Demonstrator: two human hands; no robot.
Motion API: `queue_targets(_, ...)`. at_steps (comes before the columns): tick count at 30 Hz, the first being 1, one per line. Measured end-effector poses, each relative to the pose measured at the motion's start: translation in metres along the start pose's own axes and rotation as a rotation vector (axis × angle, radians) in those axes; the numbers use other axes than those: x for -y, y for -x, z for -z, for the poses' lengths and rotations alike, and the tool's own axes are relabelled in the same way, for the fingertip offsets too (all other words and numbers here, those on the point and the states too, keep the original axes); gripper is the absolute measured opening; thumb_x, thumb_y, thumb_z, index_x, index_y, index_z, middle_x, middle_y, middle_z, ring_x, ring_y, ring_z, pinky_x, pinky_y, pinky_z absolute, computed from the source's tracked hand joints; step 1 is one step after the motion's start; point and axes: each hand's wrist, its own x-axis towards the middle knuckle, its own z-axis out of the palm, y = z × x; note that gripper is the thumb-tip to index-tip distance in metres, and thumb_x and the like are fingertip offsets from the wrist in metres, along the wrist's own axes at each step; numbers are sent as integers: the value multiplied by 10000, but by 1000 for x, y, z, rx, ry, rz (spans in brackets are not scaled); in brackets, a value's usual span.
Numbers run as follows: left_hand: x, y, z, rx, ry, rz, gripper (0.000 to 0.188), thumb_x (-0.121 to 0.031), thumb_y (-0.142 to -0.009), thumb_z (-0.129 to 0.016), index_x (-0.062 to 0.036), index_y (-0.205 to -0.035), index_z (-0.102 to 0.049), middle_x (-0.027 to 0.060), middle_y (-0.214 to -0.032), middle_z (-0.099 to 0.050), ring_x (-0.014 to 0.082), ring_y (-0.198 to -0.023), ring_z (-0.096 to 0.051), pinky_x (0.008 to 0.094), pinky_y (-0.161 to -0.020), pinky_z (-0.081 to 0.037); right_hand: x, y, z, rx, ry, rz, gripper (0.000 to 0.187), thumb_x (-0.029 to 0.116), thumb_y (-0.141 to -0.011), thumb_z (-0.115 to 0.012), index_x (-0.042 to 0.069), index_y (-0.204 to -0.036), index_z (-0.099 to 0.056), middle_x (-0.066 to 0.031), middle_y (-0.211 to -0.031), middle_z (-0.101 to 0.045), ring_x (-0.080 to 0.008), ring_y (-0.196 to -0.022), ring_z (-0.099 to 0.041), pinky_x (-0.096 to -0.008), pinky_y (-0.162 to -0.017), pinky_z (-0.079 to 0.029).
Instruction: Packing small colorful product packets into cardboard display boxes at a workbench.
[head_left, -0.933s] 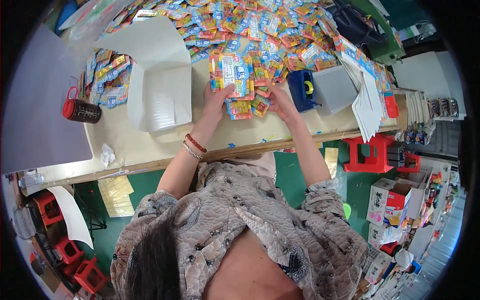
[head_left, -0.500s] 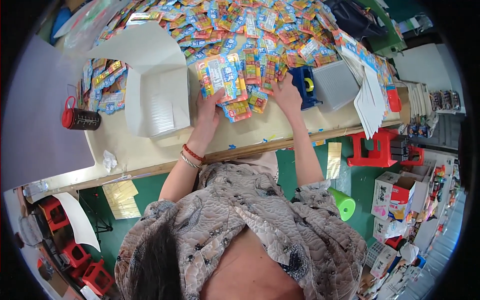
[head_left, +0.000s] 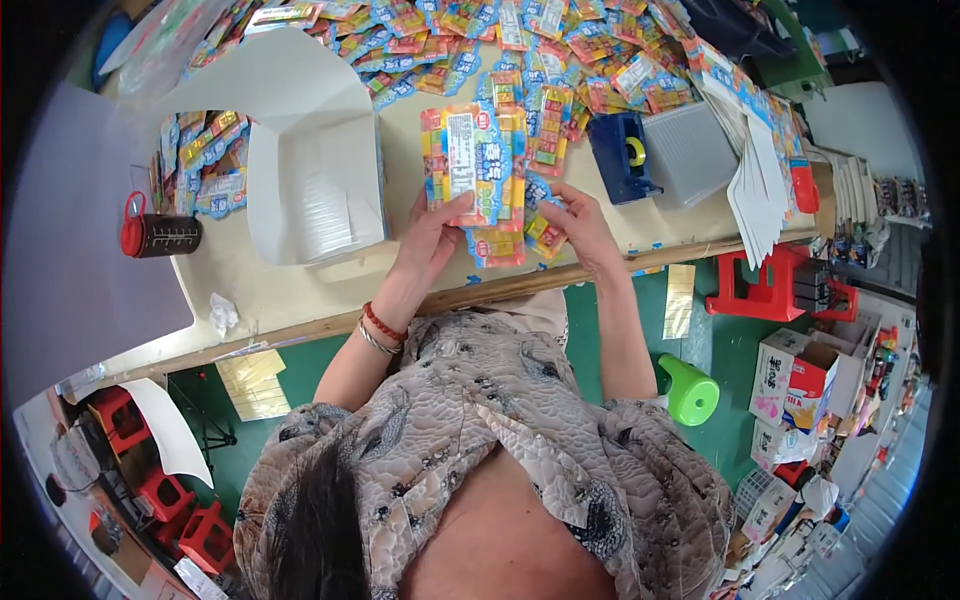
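My left hand point(head_left: 428, 238) is closed round the lower left of several flat candy packets point(head_left: 472, 165), bright plastic in blue, yellow and red. Its thumb presses on the front one, whose pale printed panel faces up. Just to the right, my right hand point(head_left: 588, 232) pinches a single candy packet point(head_left: 544, 236) by its right side, tilted beside the bunch. Beyond both hands spreads a big heap of the same packets point(head_left: 430, 75). Left of my left hand stands an open white carton point(head_left: 312, 195), its flap raised at the back.
A blue tape dispenser point(head_left: 612, 160) with yellow tape sits right of my hands, against a translucent plastic box point(head_left: 690, 150). White card sheets point(head_left: 757, 205) overhang the right edge. At left are a dark jar with a red lid point(head_left: 162, 235) and crumpled tissue point(head_left: 223, 315).
My right hand has left the heap's edge and come nearer with a packet in its fingers. My left hand's bunch has turned more upright and shifted right in view.
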Motion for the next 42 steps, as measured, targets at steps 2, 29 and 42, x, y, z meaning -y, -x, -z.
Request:
queue_targets(2,7,-4,3,17,44,-6,428,30,-867,-613,-28,-1261,-457,99,-1196,-590,203,-1081,-599,360,-930,-522,-10,-1,-6,-261,31,114,214,125,-907,-613,24,-1093,-585,23,-753,-600,-39,-594,-552,-180,-530,-448)
queue_targets(29,8,-18,14,-64,246,36,383,-79,-920,-592,6,-1268,-455,98,-1233,-562,215,-1129,-566,368,-980,-487,-26,3,-41,-464,-293,372,628,-13,-846,-624,30,-1391,-315,-86,-1203,-557,-149,-1007,-601,-274,-805,-527)
queue_targets(42,-18,-7,10,95,-219,-53,385,-22,-883,-625,-9,-1242,-487,95,-1158,-620,171,-1010,-632,298,-854,-550,-11,-7,23,-483,-228,400,653,-47,-824,-585,60,-1404,-307,-82,-1160,-584,-129,-930,-611,-251,-732,-511)
